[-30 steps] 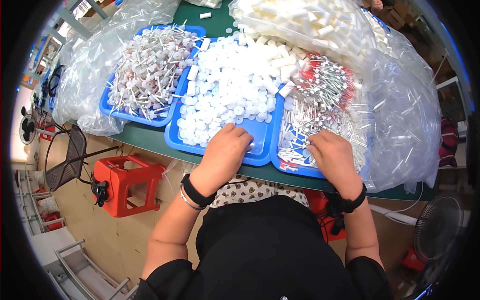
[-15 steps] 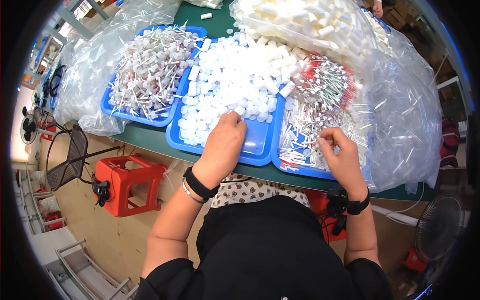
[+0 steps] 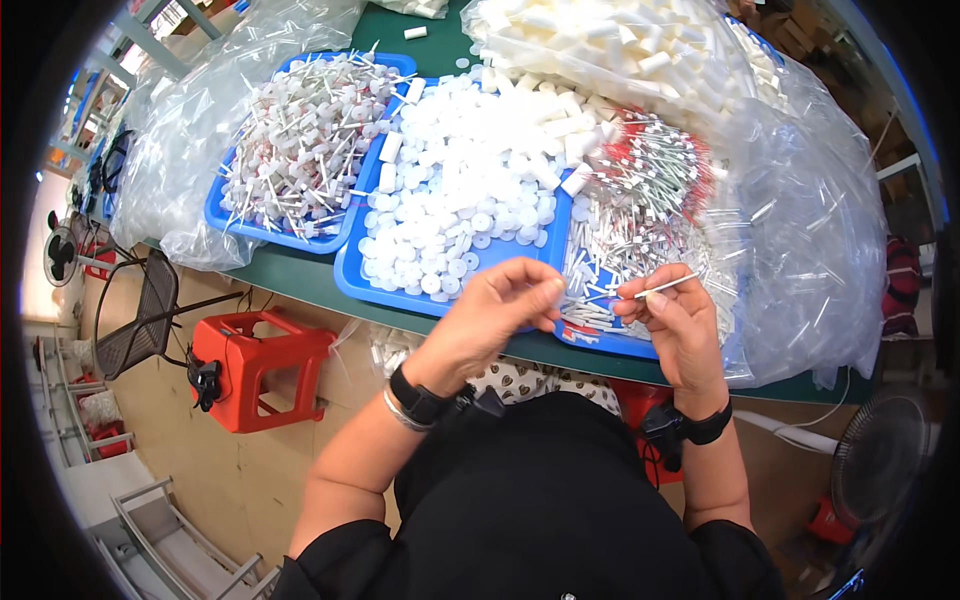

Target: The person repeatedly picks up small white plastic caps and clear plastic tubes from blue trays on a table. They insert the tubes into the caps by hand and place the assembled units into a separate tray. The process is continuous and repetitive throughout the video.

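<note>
My right hand [image 3: 680,318] pinches a thin white stick [image 3: 668,286], which tilts up to the right above the right blue tray [image 3: 632,346]. That tray holds many similar sticks [image 3: 625,235] and a bundle with red wires [image 3: 655,160]. My left hand [image 3: 508,303] is closed at the fingertips, just left of my right hand and apart from it; what it holds, if anything, I cannot make out. Behind it, the middle blue tray [image 3: 505,262] bears a heap of round translucent white discs [image 3: 440,235] and white cylinders [image 3: 560,130].
On the left, another blue tray [image 3: 222,218] is heaped with stick-and-disc pieces [image 3: 310,140]. Clear plastic bags [image 3: 805,240] flank the trays; one bag of white cylinders [image 3: 640,50] lies behind. A red stool [image 3: 262,365] stands left of the green table [image 3: 290,277]; a fan [image 3: 880,458] is at right.
My left hand has lifted off the discs and moved right, toward my right hand. My right hand has risen slightly from the stick heap, and a white stick now shows in its fingers.
</note>
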